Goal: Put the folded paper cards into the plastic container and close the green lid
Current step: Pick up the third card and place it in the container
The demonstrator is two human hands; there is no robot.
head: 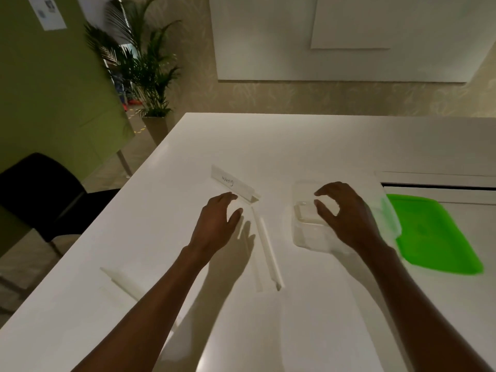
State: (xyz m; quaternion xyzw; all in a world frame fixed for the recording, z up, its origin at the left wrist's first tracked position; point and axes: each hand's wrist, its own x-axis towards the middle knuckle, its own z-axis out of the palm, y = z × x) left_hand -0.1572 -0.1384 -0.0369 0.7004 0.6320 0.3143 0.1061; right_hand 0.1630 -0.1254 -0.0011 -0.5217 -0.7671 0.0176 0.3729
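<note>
On the white counter (295, 146) the clear plastic container (306, 232) stands open about midway between the left and right edges. Its walls are so pale against the surface that its outline is hard to trace, and its right side is blurred and partly hidden behind the right hand (349, 218). That hand hovers over the container with fingers and thumb apart and bent like a claw, nothing between them; whether the fingertips touch the plastic cannot be told. The green lid (440, 237) lies flat just right of the container, towards the right edge, its left border smeared by motion blur. The left hand (217, 221) reaches forward with fingers fairly straight and the thumb spread, empty, its fingertips at the foot of the lettered card (233, 182), which stands tent-wise; the handwriting on it is too small to read. A long card (269, 253) lies between the two forearms, nearly white on white. A third card (120, 280), near the left edge, is faint and barely made out.
</note>
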